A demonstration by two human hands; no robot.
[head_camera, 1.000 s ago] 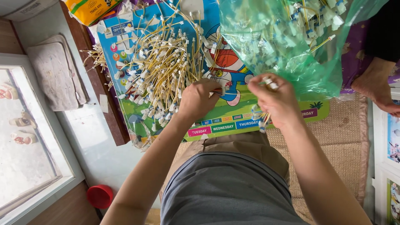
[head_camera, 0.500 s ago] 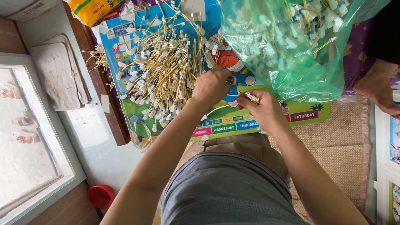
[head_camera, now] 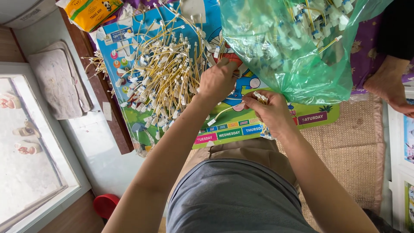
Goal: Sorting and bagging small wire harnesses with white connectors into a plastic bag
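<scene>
Hands over wire pile point(head_camera: 159, 82), right hand point(head_camera: 269, 113) gripping wire bundle point(head_camera: 260, 97); left hand point(head_camera: 217, 80) pinching one

The person wears a plain grey short-sleeved cotton shirt point(head_camera: 235, 198) and khaki-brown trousers point(head_camera: 241, 151). Both forearms are bare, and the left hand point(head_camera: 217, 80) and right hand point(head_camera: 271, 112) carry no gloves, rings or watch.

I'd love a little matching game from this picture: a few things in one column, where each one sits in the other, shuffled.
Things:
1. Pile of yellow wires with white connectors
2. Green see-through plastic bag
3. Round red plastic item
4. Grey folded cloth

Places:
A. On the floor at the bottom, left of the person's lap
B. On the colourful cartoon mat, left of the left hand
C. At the left, beside the mat
D. Top right, above the right hand

Pairs: 1-B, 2-D, 3-A, 4-C
</scene>
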